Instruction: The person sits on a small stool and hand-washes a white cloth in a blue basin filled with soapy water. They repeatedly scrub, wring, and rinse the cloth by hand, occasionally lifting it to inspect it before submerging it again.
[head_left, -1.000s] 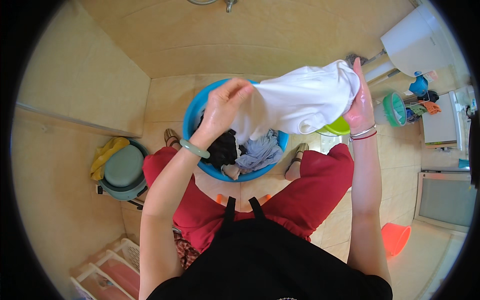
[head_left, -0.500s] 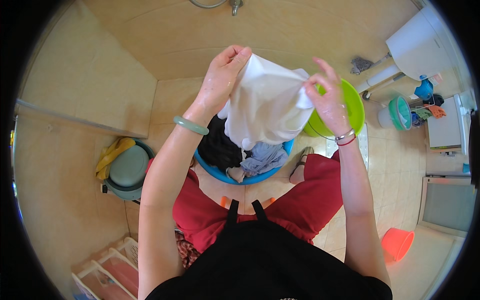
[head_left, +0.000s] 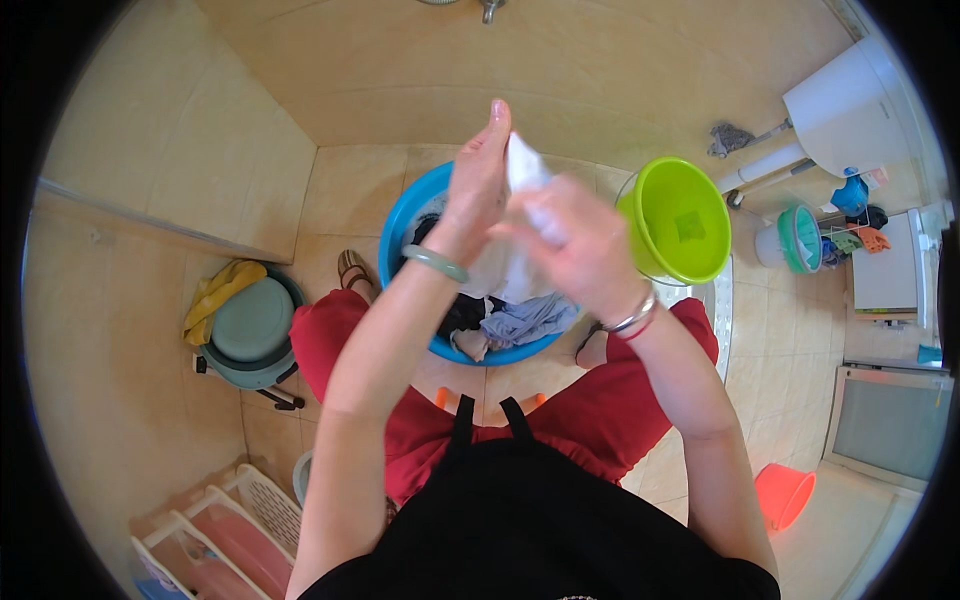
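Above a blue basin [head_left: 395, 225], my two hands are close together on a wet-looking white cloth [head_left: 523, 165]. My left hand [head_left: 476, 185], with a pale green bangle at its wrist, grips the cloth, its thumb pointing up. Smeared by motion, my right hand [head_left: 580, 245] clasps the bunched cloth from the other side. The cloth hangs down between them into the basin; what kind of piece it is cannot be made out. In the basin lie dark clothing [head_left: 462, 315] and a light blue garment [head_left: 527, 320], partly covered by my hands and the cloth.
A lime green bucket [head_left: 650, 245] stands right of the basin. At the left are stacked grey-green basins [head_left: 253, 320] with a yellow cloth [head_left: 222, 300]. A white rack [head_left: 215, 530] is at lower left, an orange-red bucket [head_left: 783, 497] at lower right. Walls enclose the tiled floor.
The white cloth was spread wide between my hands; now it is gathered into a narrow bunch. My right hand has moved left and down toward my left hand.
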